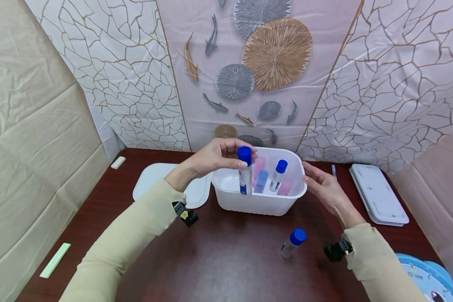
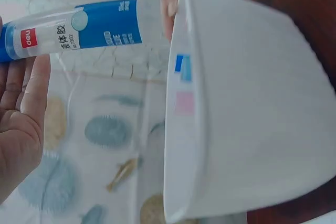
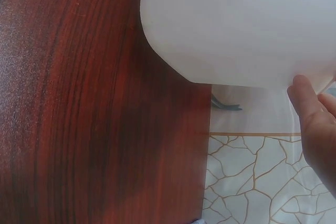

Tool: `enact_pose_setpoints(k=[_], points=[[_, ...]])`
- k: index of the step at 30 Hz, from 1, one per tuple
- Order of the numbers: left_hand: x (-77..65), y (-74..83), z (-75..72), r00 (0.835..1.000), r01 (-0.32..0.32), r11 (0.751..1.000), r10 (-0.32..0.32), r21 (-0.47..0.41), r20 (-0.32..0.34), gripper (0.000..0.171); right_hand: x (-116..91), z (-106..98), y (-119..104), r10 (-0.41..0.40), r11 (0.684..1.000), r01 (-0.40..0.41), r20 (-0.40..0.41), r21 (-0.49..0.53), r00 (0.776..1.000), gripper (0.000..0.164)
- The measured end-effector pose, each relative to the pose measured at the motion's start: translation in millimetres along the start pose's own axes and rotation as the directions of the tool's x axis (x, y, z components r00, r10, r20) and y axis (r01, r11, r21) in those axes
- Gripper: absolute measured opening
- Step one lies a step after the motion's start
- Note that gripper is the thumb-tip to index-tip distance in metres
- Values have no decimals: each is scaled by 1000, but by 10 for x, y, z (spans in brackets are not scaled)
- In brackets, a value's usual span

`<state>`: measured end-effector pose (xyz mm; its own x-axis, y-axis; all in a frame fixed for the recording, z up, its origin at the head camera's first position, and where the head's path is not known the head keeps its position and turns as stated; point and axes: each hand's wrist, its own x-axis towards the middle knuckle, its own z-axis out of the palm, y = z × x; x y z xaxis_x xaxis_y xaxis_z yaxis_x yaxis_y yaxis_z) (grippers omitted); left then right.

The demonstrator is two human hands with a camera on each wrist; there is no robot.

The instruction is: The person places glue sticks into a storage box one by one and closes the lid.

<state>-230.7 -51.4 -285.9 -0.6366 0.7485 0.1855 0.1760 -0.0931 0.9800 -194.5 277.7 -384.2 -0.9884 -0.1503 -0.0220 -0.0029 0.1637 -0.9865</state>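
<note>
My left hand (image 1: 226,156) grips a clear liquid glue bottle (image 1: 245,174) with a blue cap, upright over the front left of a white plastic bin (image 1: 254,205). In the left wrist view, the blue label of this glue bottle (image 2: 107,24) shows beside the palm. At the bin's right end my right hand (image 1: 326,188) holds the rim; its thumb (image 3: 304,90) lies against the outer wall. Inside the bin stand another blue-capped glue bottle (image 1: 278,176), a small blue bottle (image 1: 261,180) and pink items (image 1: 285,187). A further glue bottle (image 1: 292,243) stands on the table, front right.
A white lid (image 1: 151,180) lies left of the bin. At the right are a long white case (image 1: 379,195), a small pen-like item (image 1: 334,170) and a blue round-edged object (image 1: 426,274). A green strip (image 1: 55,260) and white block (image 1: 118,162) lie along the left edge.
</note>
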Motion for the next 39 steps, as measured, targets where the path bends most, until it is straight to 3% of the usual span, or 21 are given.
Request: enact_pose_setpoints(k=[5,12,23,32,39], points=[[57,-62,-168,996,26,1000,-25,9,-82,38,4,5,-13,4,1000,-4,0,-2,1000,64],[135,-382,-272,974,123,992,-116,25,-193,37,-11,11,-32,24,999,-24,-3,-33,1000,63],[293,-710,-298,950,241,963,-209,123,-231,33,-12,7,-28,39,998,-39,-8,-39,999,63],[404,-788,-301,914,343,913,-270,222,-302,36,-18,16,-37,43,999,-43,-4,-31,999,64],[467,-804,-259,904,372,891,-283,262,-320,36,-30,21,-43,37,999,-38,-8,-39,999,64]])
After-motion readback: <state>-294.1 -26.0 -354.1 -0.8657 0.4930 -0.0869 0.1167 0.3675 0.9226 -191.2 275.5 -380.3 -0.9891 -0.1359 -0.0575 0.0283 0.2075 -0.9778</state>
